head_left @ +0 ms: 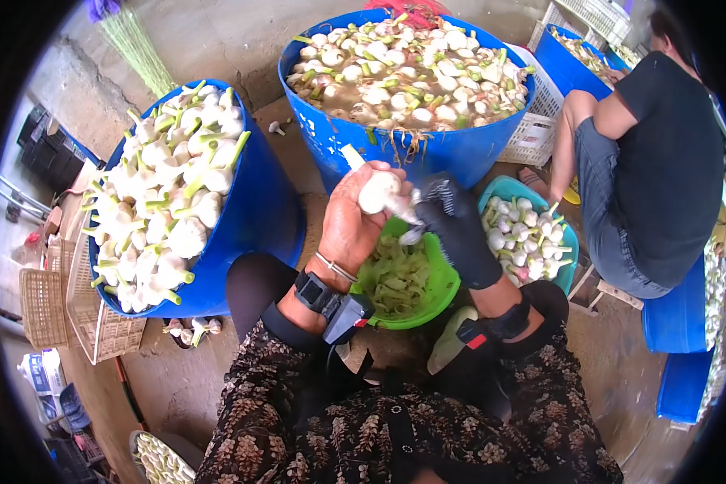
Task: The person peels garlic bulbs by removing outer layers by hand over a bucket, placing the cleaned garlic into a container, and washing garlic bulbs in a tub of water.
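A white garlic bulb (pixel 378 192) with a cut stem is held in my bare left hand (pixel 356 202), its fingers wrapped round it. My right hand (pixel 453 219), in a black glove, is closed on a whitish, blurred strip of garlic skin (pixel 405 211) beside the bulb. Both hands are above a green basin (pixel 440 300) with peeled skins (pixel 395 278) in it. A turquoise basin (pixel 571 242) of garlic bulbs (pixel 526 235) with purplish skins stands to the right of my right hand.
A blue tub (pixel 270 242) heaped with white bulbs is on the left. Ahead stands a larger blue tub (pixel 427 149) of garlic in murky water. A person in a black shirt (pixel 669 145) sits at the right. Plastic crates (pixel 97 298) stand at the far left.
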`<state>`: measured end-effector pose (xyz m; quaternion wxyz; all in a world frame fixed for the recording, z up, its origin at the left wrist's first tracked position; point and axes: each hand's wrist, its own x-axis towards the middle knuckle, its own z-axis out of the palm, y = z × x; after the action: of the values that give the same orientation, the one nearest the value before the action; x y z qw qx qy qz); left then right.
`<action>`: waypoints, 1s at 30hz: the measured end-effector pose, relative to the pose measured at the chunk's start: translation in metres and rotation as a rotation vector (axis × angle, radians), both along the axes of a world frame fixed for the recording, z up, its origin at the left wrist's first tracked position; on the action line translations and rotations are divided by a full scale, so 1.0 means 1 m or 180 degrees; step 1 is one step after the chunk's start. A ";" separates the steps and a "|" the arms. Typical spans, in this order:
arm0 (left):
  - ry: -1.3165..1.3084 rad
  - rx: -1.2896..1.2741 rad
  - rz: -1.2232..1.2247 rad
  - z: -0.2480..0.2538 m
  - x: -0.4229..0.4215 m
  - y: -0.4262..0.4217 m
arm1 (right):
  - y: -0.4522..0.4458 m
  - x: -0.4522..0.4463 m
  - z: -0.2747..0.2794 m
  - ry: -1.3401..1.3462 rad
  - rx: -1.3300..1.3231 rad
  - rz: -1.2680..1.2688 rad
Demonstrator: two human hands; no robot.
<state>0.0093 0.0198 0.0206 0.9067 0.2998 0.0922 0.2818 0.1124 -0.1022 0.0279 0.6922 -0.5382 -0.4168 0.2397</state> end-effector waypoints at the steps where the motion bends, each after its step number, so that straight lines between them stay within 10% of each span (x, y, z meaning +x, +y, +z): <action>1: -0.0087 0.0024 0.0004 0.001 -0.001 0.002 | -0.002 0.008 -0.003 0.0704 -0.0011 0.0195; 6: -0.0346 0.0187 0.0013 -0.003 -0.001 0.012 | -0.013 0.017 -0.038 -0.3222 -0.1563 0.0610; 9: -0.0305 0.0384 0.0096 -0.003 -0.005 0.015 | -0.009 0.013 -0.045 -0.3599 -0.2017 0.0760; 12: -0.0014 0.0945 0.0369 0.006 -0.010 0.014 | 0.001 0.014 -0.034 -0.0560 -0.0760 0.0345; 18: 0.0625 0.3164 0.1251 0.003 -0.008 0.000 | 0.008 0.001 -0.012 -0.0211 -0.0624 0.0209; 22: -0.0049 0.0379 0.0101 -0.007 -0.007 0.009 | 0.012 0.007 -0.012 0.0321 -0.0552 0.0740; 27: -0.0080 -0.0579 0.0024 -0.005 -0.011 0.027 | 0.002 0.011 -0.027 0.0431 -0.0925 0.1511; 30: -0.0168 -0.0706 0.0040 -0.002 -0.014 0.028 | -0.006 0.001 -0.028 -0.2085 -0.1681 0.1421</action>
<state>-0.0049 0.0481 0.0189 0.9347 0.1895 0.1008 0.2834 0.1136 -0.1080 0.0000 0.2955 -0.6403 -0.6434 0.2979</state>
